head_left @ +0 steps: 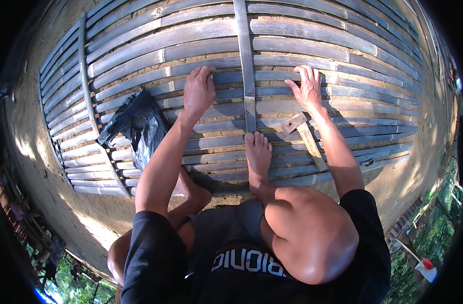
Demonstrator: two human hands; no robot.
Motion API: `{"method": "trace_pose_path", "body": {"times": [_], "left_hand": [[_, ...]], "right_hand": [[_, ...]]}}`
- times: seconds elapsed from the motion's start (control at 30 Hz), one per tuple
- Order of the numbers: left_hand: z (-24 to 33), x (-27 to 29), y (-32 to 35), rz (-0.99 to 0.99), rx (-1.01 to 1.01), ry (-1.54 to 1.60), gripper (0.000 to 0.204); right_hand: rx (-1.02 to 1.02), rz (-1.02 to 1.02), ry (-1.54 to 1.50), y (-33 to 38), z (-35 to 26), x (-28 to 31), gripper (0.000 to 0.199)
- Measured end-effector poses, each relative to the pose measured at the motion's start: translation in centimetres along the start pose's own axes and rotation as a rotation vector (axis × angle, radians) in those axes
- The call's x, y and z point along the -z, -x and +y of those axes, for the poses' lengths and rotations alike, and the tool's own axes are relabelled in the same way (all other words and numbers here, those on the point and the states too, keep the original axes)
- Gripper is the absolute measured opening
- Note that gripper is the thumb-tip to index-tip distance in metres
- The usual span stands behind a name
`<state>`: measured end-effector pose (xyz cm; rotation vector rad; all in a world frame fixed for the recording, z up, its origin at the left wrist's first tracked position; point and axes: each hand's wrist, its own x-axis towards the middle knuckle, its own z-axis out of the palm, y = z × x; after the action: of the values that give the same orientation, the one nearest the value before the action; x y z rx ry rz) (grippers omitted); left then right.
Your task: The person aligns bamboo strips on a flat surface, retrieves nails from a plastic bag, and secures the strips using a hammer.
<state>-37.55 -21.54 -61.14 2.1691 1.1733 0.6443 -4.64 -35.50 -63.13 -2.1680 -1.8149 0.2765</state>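
You wear a black T-shirt (224,288) with short, loose sleeves (158,243) and pale block lettering (262,262), a small red mark (247,261) set within it, plus dark grey shorts (226,223); your right foot (259,156) is bare.

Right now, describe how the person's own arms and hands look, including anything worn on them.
The left hand and right hand are ungloved, with no watch or wristband showing. Both forearms are bare, with no markings I can make out. Plain black short sleeves cover the upper arms.
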Motion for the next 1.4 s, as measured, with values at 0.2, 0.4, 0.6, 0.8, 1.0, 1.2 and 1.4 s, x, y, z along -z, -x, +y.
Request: {"method": "trace_pose_path", "body": {"times": [0.2, 0.4, 0.6, 0.8, 1.0, 1.2, 1.4], "left_hand": [[0.1, -0.3, 0.6, 0.073, 0.021, 0.002, 0.020], [0.0, 0.0, 0.6, 0.042, 0.081, 0.077, 0.019], [-0.3, 0.1, 0.3, -0.002, 0.077, 0.057, 0.019], [-0.3, 0.0, 0.4, -0.018, 0.076, 0.030, 0.017], [-0.3, -0.1, 0.4, -0.044, 0.087, 0.011, 0.018], [-0.4, -0.4, 0.4, -0.034, 0.061, -0.032, 0.019], [0.3, 0.6, 0.3, -0.009, 0.237, 0.225, 0.015]], "right_hand": [[-0.008, 0.043, -0.144, -0.2, -0.2, 0.1, 0.043], [-0.047, 0.059, -0.084, -0.2, -0.2, -0.7, 0.036], [-0.076, 0.056, -0.110, 0.0, 0.1, -1.0, 0.040], [-0.085, 0.066, -0.130, -0.1, 0.1, -1.2, 0.041], [-0.090, 0.058, -0.113, 0.0, 0.4, -1.4, 0.042], [-0.121, 0.042, -0.127, 0.1, 0.3, -1.4, 0.043], [-0.123, 0.050, -0.113, 0.2, 0.2, -1.5, 0.043]]}}
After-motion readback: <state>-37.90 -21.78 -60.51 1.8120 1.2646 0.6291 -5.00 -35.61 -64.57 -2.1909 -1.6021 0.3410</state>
